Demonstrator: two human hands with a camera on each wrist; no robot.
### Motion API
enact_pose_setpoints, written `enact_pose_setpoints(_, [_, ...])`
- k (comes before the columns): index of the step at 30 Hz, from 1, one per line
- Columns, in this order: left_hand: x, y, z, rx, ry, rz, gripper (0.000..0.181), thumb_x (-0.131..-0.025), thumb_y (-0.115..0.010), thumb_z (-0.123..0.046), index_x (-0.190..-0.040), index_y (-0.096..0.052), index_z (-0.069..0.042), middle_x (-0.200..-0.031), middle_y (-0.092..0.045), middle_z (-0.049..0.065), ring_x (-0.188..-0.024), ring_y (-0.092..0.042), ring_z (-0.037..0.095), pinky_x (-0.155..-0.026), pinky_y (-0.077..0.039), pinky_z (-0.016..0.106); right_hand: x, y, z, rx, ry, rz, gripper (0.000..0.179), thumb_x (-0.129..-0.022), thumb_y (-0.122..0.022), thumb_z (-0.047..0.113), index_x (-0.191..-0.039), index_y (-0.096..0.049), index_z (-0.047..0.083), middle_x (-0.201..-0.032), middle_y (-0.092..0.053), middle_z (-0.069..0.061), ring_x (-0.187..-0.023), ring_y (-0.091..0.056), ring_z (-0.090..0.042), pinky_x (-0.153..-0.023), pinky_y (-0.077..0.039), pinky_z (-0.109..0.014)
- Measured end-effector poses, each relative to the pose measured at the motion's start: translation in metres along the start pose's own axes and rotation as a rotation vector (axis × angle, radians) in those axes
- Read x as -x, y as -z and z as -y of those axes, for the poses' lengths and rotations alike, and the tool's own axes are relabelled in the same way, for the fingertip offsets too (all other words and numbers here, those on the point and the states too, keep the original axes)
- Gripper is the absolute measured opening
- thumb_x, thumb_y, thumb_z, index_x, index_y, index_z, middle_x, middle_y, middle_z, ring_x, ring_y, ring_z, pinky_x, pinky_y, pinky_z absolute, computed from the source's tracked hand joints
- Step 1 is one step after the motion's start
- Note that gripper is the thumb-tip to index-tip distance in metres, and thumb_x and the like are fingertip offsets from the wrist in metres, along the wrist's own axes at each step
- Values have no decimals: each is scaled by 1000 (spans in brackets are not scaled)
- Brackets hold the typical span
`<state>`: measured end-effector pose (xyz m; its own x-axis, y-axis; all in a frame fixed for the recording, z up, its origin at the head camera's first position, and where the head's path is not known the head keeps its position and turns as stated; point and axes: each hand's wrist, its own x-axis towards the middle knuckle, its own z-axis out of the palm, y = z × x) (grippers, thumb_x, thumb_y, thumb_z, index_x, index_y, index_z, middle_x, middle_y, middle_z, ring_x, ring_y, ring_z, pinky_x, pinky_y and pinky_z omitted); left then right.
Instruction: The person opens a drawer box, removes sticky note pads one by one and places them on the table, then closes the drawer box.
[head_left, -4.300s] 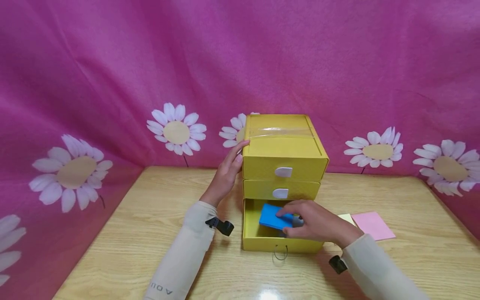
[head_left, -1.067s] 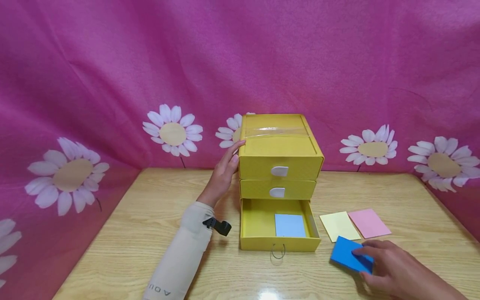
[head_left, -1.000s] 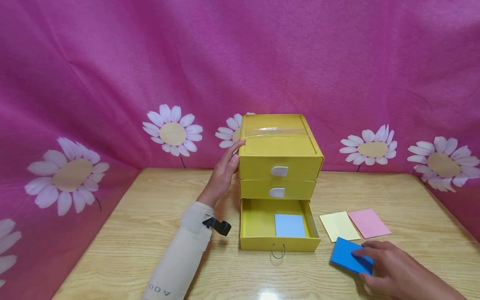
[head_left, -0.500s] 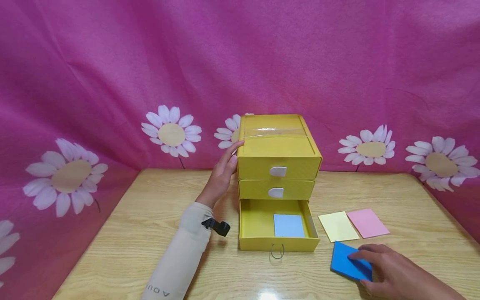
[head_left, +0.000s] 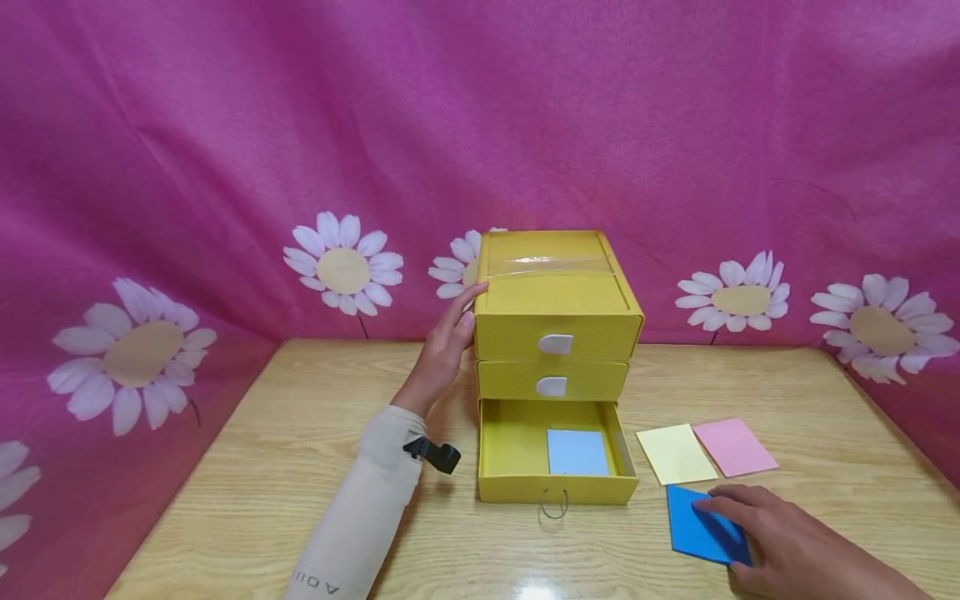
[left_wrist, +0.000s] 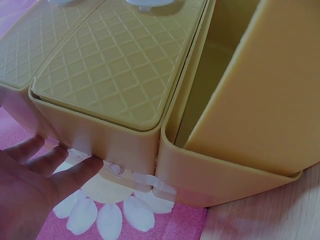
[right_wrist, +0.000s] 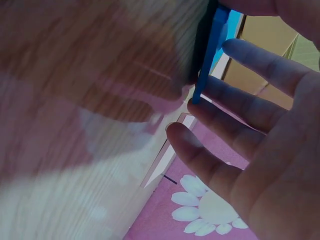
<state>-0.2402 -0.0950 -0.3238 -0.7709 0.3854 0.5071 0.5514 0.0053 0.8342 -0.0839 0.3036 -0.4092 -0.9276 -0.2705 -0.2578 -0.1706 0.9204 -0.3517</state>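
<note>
A yellow drawer unit (head_left: pixel 559 337) stands mid-table, its bottom drawer (head_left: pixel 517 446) pulled out. My left hand (head_left: pixel 442 354) rests against the unit's left side with fingers extended; the left wrist view shows those fingertips (left_wrist: pixel 95 164) touching the side wall. To the right of the drawer, my right hand (head_left: pixel 780 537) holds a blue sticky note pad (head_left: pixel 705 527) at its right side between thumb and fingers. The pad lies at or just above the tabletop. In the right wrist view, the pad (right_wrist: pixel 210 55) appears edge-on between thumb and fingers. A light blue sticky note pad (head_left: pixel 577 452) lies inside the drawer.
Pale yellow (head_left: pixel 677 454) and pink sticky notes (head_left: pixel 737 447) lie side by side behind the blue pad. A wire ring pull (head_left: pixel 553 504) hangs from the drawer front. Two closed drawers sit above. A pink flowered cloth (head_left: pixel 570 108) hangs behind the wooden table (head_left: pixel 330 392).
My right hand has carried the blue pad from the bottom drawer rightward to the table, then lowered and turned it slightly. The light blue pad in the drawer came into view. My left hand stayed put.
</note>
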Motion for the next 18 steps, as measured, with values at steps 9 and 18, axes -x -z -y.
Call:
enact_pose_setpoints(9, [0,-1,0,-15,-15,-2,45,-105,-32,-16,-150,-31,-10,-155,-29,8,-137,-36,24,-110,-33,45,-3,0,0,-2,-46,25,77,-66,-85,31,-135,-54,15,-138,-47,-10,-114,-48,-33,-79,-56,-49])
enact_pose_setpoints(18, [0,0,0,-51,-22,-12,45,-105,-33,-17,-149,-32,-9,-155,-29,8,-140,-31,22,-112,-28,46,-5,-1,-3,18,-23,32,78,-68,-84,28,-138,-51,16,-144,-42,-10,-117,-47,-34,-86,-52,-53])
